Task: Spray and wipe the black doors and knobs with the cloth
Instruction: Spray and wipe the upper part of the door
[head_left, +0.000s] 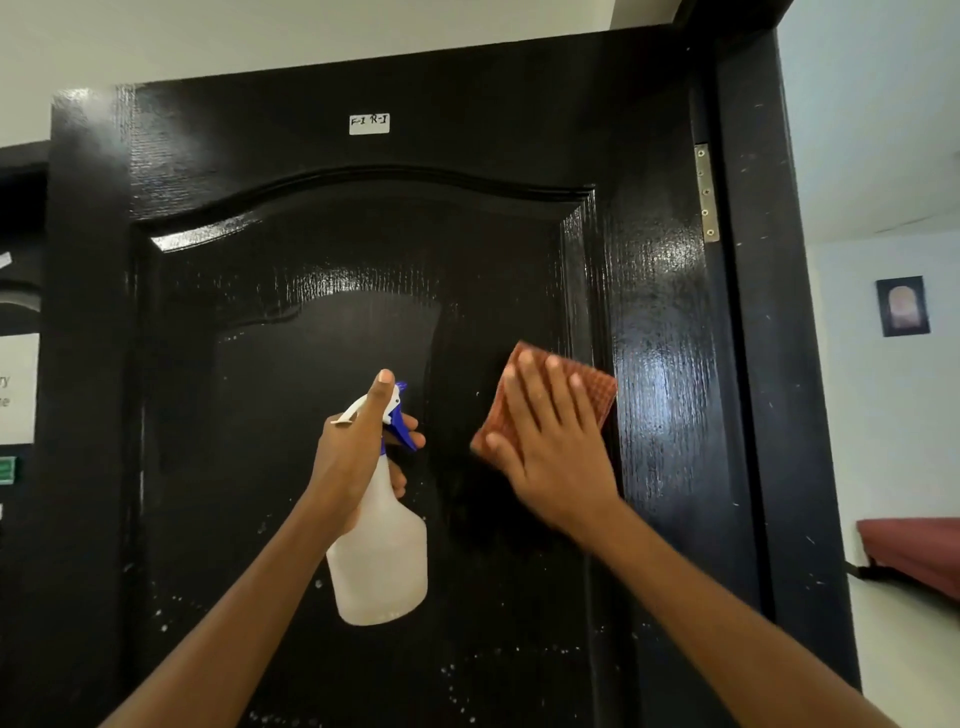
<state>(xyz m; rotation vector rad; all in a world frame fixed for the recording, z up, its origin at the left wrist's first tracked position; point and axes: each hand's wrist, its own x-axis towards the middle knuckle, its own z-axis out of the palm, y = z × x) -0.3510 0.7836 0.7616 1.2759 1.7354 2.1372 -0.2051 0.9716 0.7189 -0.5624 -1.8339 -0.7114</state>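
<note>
Left hand (358, 447) grips bottle (382, 551); cloth (550, 400) under right fingers (540, 384)

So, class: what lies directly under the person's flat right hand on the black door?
The right hand presses a reddish checked cloth flat against the black door. The cloth's top and left edges show; its middle, and the door surface behind it, are covered.

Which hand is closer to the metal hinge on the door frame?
Right. The right hand presses the cloth on the door below-left of the hinge; the left hand, holding the spray bottle, is farther left.
</note>
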